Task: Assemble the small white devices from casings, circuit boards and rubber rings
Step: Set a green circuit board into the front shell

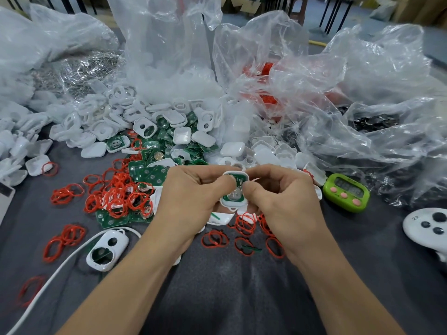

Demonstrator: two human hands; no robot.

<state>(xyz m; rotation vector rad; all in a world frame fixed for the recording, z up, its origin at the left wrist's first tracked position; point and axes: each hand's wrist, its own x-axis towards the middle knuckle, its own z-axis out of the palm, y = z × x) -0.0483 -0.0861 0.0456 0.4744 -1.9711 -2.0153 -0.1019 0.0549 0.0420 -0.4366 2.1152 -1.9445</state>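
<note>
The left hand (191,193) and right hand (280,199) half-hide the casing (233,204).

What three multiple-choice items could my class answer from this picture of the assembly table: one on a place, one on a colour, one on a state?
1. Where does the green timer lie? A. At the far left edge. B. Right of the right hand. C. On the floor.
2. What colour are the loose rubber rings? A. Blue. B. Black. C. Red.
3. What state is the casing pinched between left hand and right hand in? A. Open, circuit board showing. B. Closed by a cover. C. Empty.
Answers: 1 B, it sits on the grey cloth beside that hand; 2 C, red loops litter the cloth; 3 A, the green board and a silver cell face up.
</note>
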